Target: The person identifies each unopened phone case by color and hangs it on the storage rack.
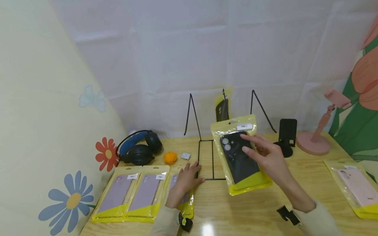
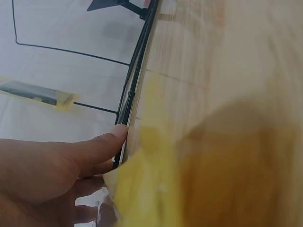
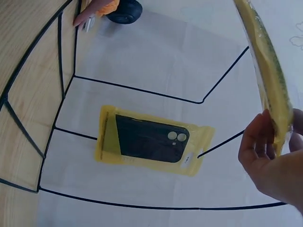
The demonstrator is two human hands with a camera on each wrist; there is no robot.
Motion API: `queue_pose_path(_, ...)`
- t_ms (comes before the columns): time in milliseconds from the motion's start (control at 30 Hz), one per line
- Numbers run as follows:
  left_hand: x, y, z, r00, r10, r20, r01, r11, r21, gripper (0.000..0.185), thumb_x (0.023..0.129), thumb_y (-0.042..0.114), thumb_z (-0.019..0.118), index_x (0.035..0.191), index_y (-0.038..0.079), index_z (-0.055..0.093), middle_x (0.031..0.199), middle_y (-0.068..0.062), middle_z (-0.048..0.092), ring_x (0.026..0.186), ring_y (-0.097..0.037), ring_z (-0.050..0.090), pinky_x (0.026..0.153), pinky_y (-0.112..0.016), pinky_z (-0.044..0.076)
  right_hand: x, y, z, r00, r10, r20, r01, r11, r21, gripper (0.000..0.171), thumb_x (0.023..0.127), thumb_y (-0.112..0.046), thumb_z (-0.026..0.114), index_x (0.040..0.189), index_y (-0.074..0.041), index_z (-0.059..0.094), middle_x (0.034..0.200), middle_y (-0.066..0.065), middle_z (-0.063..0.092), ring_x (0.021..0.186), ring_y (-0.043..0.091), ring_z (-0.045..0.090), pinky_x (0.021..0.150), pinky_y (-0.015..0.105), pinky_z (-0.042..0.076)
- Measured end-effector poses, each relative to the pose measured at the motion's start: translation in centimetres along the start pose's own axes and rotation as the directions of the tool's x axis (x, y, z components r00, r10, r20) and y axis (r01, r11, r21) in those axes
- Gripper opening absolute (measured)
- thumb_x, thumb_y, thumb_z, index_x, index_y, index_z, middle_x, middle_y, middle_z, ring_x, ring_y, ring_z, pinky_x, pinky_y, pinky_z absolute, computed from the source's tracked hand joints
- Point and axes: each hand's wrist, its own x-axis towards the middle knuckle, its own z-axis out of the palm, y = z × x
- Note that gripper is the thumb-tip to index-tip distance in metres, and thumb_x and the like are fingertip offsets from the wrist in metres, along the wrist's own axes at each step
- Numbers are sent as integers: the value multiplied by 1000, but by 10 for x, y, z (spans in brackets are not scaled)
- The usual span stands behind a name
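My right hand (image 1: 251, 144) holds up a yellow packet with a black phone case (image 1: 242, 164) in front of a black wire display rack (image 1: 213, 157). In the right wrist view its fingers (image 3: 258, 142) pinch the packet's edge (image 3: 270, 71). A second black-case packet (image 1: 222, 109) hangs on the rack, also seen flat-on as the hung packet (image 3: 151, 139). My left hand (image 1: 192, 170) lies with straight fingers on a purple-case packet (image 1: 187, 203), fingertips touching the rack's base wire (image 2: 137, 71).
Two more purple-case packets (image 1: 130, 193) lie at the front left. Black-and-blue headphones (image 1: 138, 149), an orange ball (image 1: 170, 157) and a small white piece (image 1: 185, 156) sit behind them. A black phone stand (image 1: 287, 134), a pink stand (image 1: 317, 137) and a pink-case packet (image 1: 357, 186) are at the right.
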Motion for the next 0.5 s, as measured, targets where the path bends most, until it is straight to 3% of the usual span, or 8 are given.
queue_pose_path(167, 0, -1, 1, 1000, 20, -6, -20, 1000, 0, 59, 88, 33, 70, 136, 3, 53, 148, -19, 40, 137, -49, 28, 105, -69, 23, 4, 7, 4, 999, 50, 16, -50, 999, 15, 39, 92, -17, 66, 130, -26, 62, 93, 1, 51, 84, 17, 45, 70, 24, 43)
queue_pose_path(267, 0, -1, 1, 1000, 20, -12, -20, 1000, 3, 59, 88, 33, 70, 136, 3, 54, 148, -18, 40, 136, -49, 28, 105, -68, 23, 12, 14, 6, 994, 99, 38, -100, 994, 38, 39, 93, -26, 66, 131, -27, 61, 112, 0, 58, 104, 16, 54, 87, 32, 49)
queue_pose_path(400, 1, -2, 1, 1000, 12, -12, -12, 1000, 4, 59, 88, 34, 70, 136, 4, 54, 148, -18, 40, 137, -48, 28, 105, -67, 23, 33, 32, 10, 985, 144, 90, -155, 981, 118, 42, 93, -32, 65, 134, -24, 59, 144, -2, 48, 136, 21, 39, 107, 50, 36)
queue_pose_path(500, 0, -1, 1, 1000, 17, -3, -17, 1000, 6, 59, 88, 34, 69, 136, 3, 53, 149, -18, 39, 137, -48, 28, 106, -67, 23, 50, 50, 14, 981, 154, 116, -171, 971, 164, 43, 94, -31, 64, 135, -20, 58, 144, 0, 47, 137, 21, 37, 109, 49, 32)
